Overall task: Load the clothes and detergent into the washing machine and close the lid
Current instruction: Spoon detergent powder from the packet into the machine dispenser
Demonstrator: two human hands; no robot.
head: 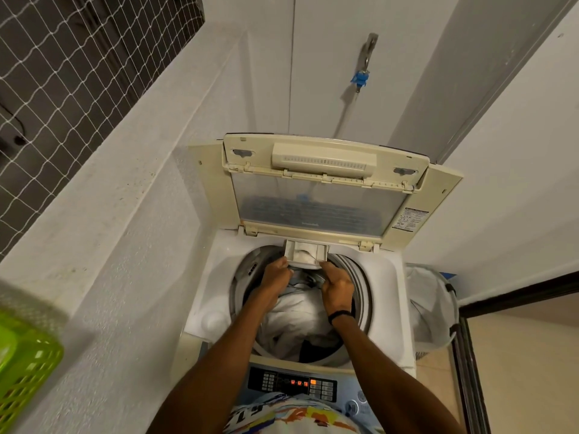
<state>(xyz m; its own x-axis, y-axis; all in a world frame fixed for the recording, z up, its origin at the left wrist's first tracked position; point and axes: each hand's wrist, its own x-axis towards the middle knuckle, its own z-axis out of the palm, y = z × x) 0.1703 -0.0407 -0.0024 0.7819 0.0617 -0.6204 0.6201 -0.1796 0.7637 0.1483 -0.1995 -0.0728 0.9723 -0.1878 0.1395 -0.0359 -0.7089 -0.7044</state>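
A white top-loading washing machine (387, 277) stands below me with its folding lid (319, 183) raised upright at the back. White and dark clothes (297, 317) fill the drum. At the drum's back rim a small detergent drawer (305, 253) is pulled out, with white powder inside. My left hand (275, 274) holds the drawer's left front corner, fingers curled. My right hand (336, 286) grips its right front corner; a black band circles that wrist.
The control panel (291, 383) with lit orange digits is at the machine's front. A green plastic basket (25, 364) sits on the ledge at left. A white laundry bag (429, 305) stands to the machine's right. A tap with a blue fitting (360, 78) hangs on the wall behind.
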